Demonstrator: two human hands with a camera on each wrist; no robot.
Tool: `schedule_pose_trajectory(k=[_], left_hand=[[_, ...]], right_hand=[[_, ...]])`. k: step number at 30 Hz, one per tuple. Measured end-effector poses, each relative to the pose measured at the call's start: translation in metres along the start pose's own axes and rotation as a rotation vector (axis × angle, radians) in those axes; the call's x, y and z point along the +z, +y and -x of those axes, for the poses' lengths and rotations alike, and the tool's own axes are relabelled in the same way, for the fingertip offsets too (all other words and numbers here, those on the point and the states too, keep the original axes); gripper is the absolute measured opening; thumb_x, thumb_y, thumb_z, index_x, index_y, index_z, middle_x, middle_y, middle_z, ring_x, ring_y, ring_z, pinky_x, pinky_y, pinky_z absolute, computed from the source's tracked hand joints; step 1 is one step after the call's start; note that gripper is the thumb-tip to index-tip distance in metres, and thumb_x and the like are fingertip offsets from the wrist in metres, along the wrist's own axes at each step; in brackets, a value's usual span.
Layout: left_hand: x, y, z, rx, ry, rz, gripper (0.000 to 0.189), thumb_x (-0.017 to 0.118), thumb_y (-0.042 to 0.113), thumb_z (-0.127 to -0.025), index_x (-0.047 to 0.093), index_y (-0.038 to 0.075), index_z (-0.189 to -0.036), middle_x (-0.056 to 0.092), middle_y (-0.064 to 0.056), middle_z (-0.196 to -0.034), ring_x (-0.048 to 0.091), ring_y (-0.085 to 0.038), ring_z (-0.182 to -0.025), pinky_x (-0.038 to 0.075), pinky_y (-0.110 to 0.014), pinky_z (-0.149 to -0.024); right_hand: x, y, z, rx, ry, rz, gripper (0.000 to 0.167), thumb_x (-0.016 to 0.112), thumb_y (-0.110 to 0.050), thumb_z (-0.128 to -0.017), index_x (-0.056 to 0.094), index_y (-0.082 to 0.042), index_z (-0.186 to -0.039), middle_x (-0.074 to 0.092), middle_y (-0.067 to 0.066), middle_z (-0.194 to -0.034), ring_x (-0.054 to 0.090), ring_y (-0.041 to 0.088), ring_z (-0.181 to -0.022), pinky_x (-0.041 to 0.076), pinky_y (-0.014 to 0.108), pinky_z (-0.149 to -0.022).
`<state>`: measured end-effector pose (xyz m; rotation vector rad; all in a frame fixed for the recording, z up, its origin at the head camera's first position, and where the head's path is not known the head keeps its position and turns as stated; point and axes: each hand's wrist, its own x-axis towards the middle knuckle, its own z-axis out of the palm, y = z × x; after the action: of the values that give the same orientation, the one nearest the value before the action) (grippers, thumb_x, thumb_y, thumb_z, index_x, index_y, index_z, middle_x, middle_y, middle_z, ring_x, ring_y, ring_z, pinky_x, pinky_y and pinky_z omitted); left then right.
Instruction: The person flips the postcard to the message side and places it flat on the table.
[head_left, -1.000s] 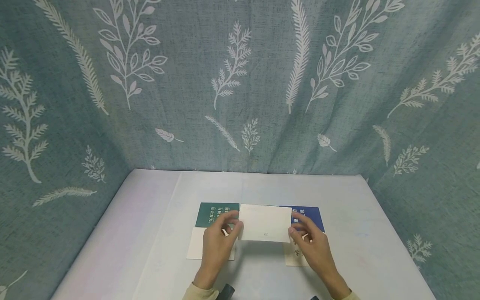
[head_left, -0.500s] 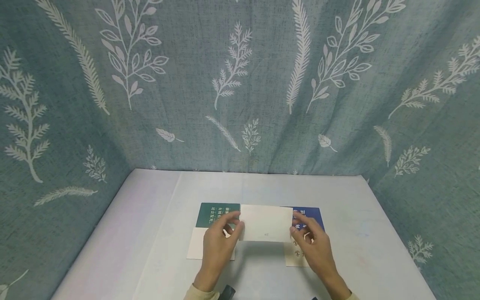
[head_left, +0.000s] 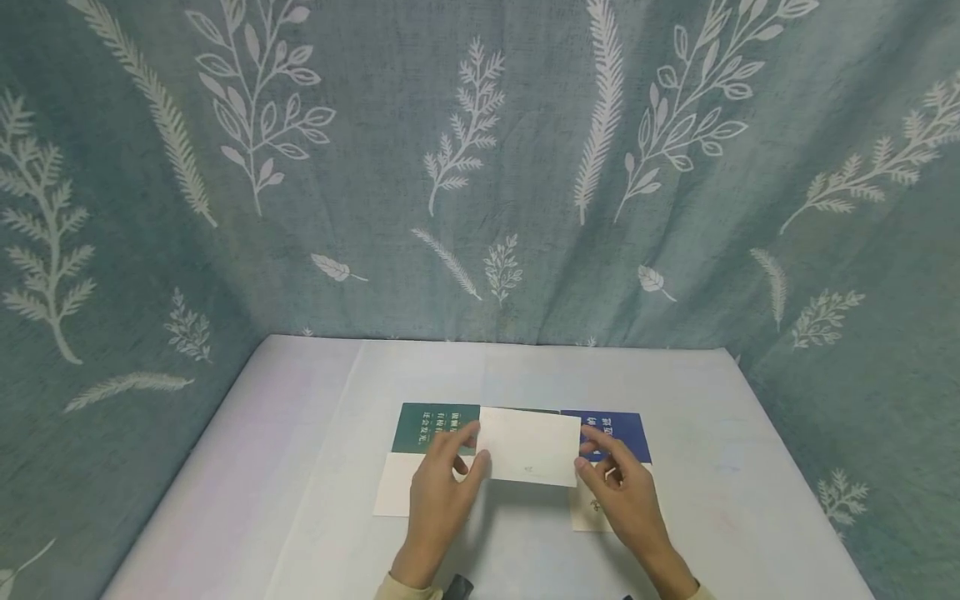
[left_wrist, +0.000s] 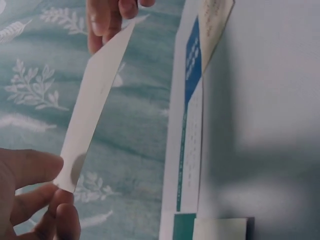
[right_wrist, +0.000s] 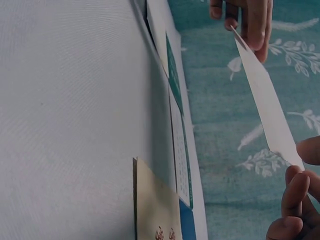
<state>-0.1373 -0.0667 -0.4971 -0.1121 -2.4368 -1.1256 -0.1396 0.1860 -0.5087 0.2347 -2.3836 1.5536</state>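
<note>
A blank-looking cream card (head_left: 528,446) with a tiny mark near its lower edge is held up above the table. My left hand (head_left: 441,496) pinches its left edge between thumb and fingers, while my right hand (head_left: 626,492) pinches the right edge. In the left wrist view the card (left_wrist: 95,107) stands steeply tilted, apart from the cards beneath. Left of it lies a green card (head_left: 420,427) with white characters, joined along a line by a cream panel (head_left: 392,492). To the right are a blue panel (head_left: 626,432) with white characters and a cream one (head_left: 587,512) with dark characters.
Another white card (left_wrist: 189,155) with small text and a green strip lies between the two side cards, mostly hidden behind the held card in the head view. The white table (head_left: 315,417) ends at a green leaf-patterned curtain (head_left: 360,167) on the back and sides.
The held card has tilted slightly, its right end lower and a little further left, uncovering more of the blue panel. Both hands keep their pinch.
</note>
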Motion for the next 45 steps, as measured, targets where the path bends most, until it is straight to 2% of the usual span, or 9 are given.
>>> schedule_pose_trajectory(k=[5,14,23,28,33,37,45], left_hand=[[0.002,-0.001,0.002,-0.019,-0.028,-0.066,0.041,0.078,0.019,-0.089,0.068,0.011,-0.128,0.066,0.003,-0.106,0.057,-0.008,-0.074,0.046,-0.02,-0.059],[0.006,-0.003,0.005,-0.037,-0.029,-0.097,0.042,0.078,0.02,-0.089,0.068,0.014,-0.129,0.066,0.003,-0.106,0.057,-0.007,-0.075,0.046,-0.02,-0.06],[0.01,-0.007,0.008,-0.086,-0.063,-0.111,0.042,0.076,0.019,-0.088,0.068,0.014,-0.129,0.066,0.004,-0.102,0.057,-0.006,-0.074,0.045,-0.02,-0.058],[0.011,-0.009,0.01,-0.1,-0.065,-0.121,0.04,0.077,0.019,-0.087,0.07,0.015,-0.127,0.067,0.006,-0.098,0.057,-0.007,-0.073,0.045,-0.021,-0.058],[0.012,-0.011,0.011,-0.118,-0.081,-0.143,0.037,0.077,0.018,-0.086,0.073,0.014,-0.122,0.067,0.008,-0.091,0.054,-0.004,-0.07,0.043,-0.021,-0.057],[0.013,-0.014,0.012,-0.127,-0.104,-0.188,0.035,0.076,0.018,-0.085,0.074,0.013,-0.12,0.067,0.008,-0.089,0.051,-0.003,-0.066,0.041,-0.021,-0.055],[0.016,-0.021,0.017,-0.127,-0.161,-0.306,0.034,0.077,0.02,-0.083,0.075,0.01,-0.115,0.069,0.004,-0.085,0.059,-0.008,-0.071,0.047,-0.027,-0.06]], right_hand=[[0.001,0.002,0.0,0.046,-0.029,0.014,0.042,0.075,-0.017,-0.093,0.064,-0.021,-0.133,0.065,-0.006,-0.109,0.054,0.013,-0.068,0.045,0.023,-0.049],[0.002,0.005,0.001,0.04,-0.047,-0.02,0.042,0.075,-0.016,-0.093,0.064,-0.018,-0.133,0.066,0.003,-0.113,0.056,0.013,-0.072,0.047,0.023,-0.051],[0.003,0.009,-0.001,0.103,-0.092,0.043,0.043,0.075,-0.017,-0.093,0.064,-0.019,-0.134,0.067,0.005,-0.116,0.058,0.013,-0.078,0.049,0.023,-0.064],[0.004,0.009,0.0,0.109,-0.094,0.067,0.043,0.074,-0.014,-0.093,0.064,-0.018,-0.134,0.067,0.002,-0.115,0.058,0.013,-0.079,0.049,0.023,-0.066],[0.005,0.012,0.002,0.072,-0.094,0.096,0.042,0.075,-0.011,-0.091,0.066,-0.014,-0.132,0.069,0.002,-0.112,0.058,0.011,-0.078,0.05,0.023,-0.066],[0.006,0.014,0.005,0.062,-0.113,0.115,0.041,0.075,-0.011,-0.09,0.066,-0.013,-0.131,0.069,-0.001,-0.109,0.057,0.01,-0.077,0.049,0.023,-0.065],[0.009,0.013,0.004,0.156,-0.202,0.178,0.038,0.077,-0.01,-0.088,0.069,-0.01,-0.126,0.07,0.0,-0.106,0.055,0.008,-0.071,0.047,0.022,-0.06]])
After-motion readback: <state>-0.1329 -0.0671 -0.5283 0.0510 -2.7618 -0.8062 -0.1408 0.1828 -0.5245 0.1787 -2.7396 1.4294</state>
